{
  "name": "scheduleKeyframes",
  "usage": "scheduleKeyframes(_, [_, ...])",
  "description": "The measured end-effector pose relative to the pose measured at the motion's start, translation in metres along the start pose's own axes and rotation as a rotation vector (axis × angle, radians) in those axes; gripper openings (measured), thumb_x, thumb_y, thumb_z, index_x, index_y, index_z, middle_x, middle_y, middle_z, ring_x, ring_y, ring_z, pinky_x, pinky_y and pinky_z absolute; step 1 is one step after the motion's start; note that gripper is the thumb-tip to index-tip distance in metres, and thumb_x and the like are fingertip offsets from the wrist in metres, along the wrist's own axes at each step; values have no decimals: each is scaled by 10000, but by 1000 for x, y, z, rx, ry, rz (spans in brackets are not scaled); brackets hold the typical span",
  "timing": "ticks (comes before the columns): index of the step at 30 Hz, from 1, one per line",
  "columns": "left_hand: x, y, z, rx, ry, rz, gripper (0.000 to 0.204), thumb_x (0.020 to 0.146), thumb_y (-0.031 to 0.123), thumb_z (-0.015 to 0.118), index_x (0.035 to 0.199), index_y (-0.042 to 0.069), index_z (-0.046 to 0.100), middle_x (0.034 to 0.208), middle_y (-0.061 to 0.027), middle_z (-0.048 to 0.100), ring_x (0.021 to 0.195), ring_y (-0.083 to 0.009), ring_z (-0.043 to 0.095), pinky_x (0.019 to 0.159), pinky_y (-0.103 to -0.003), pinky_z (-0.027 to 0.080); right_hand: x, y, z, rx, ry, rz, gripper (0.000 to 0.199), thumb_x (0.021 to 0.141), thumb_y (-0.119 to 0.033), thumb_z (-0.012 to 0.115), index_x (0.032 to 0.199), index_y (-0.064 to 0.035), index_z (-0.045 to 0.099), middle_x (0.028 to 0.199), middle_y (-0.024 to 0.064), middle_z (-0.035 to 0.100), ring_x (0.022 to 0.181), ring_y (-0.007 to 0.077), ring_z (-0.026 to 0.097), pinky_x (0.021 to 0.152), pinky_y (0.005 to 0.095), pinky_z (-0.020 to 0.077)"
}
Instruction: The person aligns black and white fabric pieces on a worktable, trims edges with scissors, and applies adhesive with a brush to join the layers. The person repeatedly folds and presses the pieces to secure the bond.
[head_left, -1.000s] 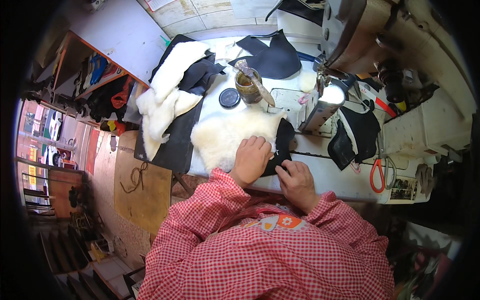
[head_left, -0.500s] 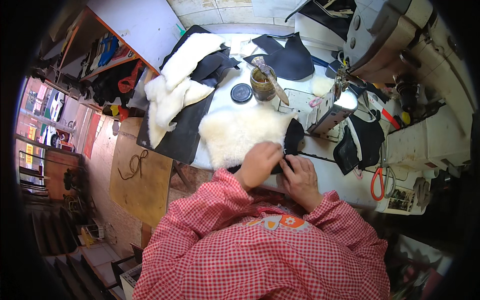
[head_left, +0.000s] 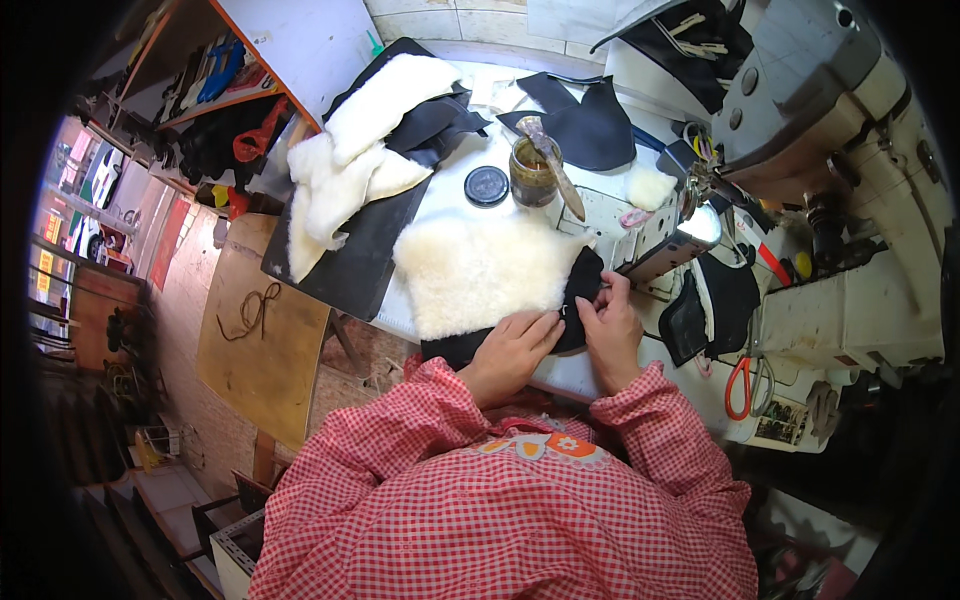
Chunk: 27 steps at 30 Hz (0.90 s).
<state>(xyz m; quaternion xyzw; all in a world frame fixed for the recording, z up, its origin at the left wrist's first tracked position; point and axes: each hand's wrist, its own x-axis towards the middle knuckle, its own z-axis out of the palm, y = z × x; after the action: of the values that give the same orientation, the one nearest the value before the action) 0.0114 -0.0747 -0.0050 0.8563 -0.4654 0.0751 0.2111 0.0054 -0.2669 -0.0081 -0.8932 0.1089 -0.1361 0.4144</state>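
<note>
Touching black fabric (head_left: 584,270), cream fleece (head_left: 480,262) just beyond, the left hand (head_left: 515,352) lies flat, the right hand (head_left: 613,330) curled; whether either grip pinches, I cannot tell.

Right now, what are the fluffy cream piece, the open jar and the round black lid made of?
The fluffy cream piece: maybe wool fleece or fake fur; its pile looks soft and matte. The open brown-smeared jar: probably glass, glossy and partly see-through. The round black lid: perhaps plastic or metal, with a slight sheen.
</note>
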Motion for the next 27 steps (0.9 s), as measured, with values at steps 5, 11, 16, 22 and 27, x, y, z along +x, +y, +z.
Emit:
scheduleKeyframes(5, [-1, -3, 0, 2, 3, 1, 541, 843, 173, 549, 1340, -38, 518, 1353, -159, 498, 1210, -310, 506, 1033, -400, 407, 7, 4, 6, -54, 90, -261, 316, 868, -62, 662, 1172, -84, 580, 794, 118, 632, 681, 289, 634, 617, 392, 496])
scheduleKeyframes(11, [0, -1, -2, 6, -14, -52, 502, 848, 154, 541, 1330, 14, 543, 1291, -124, 521, 1142, -285, 528, 973, -384, 426, 9, 16, 5, 78, 135, -386, 139, 877, 25, 647, 1006, -22, 623, 841, 144, 643, 691, 266, 639, 638, 344, 512])
scheduleKeyframes(16, [0, -5, -3, 8, -13, -73, 472, 851, 145, 545, 1318, 80, 565, 1264, -110, 529, 1122, -273, 531, 946, -383, 426, 10, 14, 4, 78, 98, -373, 99, 882, 23, 628, 969, -23, 617, 834, 138, 627, 709, 288, 628, 640, 348, 502])
scheduleKeyframes(22, [-2, -1, 1, -49, 73, -115, 461, 850, 168, 575, 1309, 135, 598, 1275, -124, 542, 1138, -298, 540, 972, -414, 429, 9, 12, -5, 87, -1, -354, 102, 888, -7, 617, 985, -32, 635, 872, 156, 645, 758, 341, 648, 670, 377, 518])
scheduleKeyframes(27, [-16, -16, -5, 109, 8, 16, 444, 836, 192, 577, 1271, 112, 613, 1203, -99, 568, 1066, -271, 564, 913, -381, 468, -6, 4, -8, 266, -126, -76, 100, 903, -39, 630, 990, -6, 667, 809, 85, 658, 715, 154, 613, 663, 290, 490])
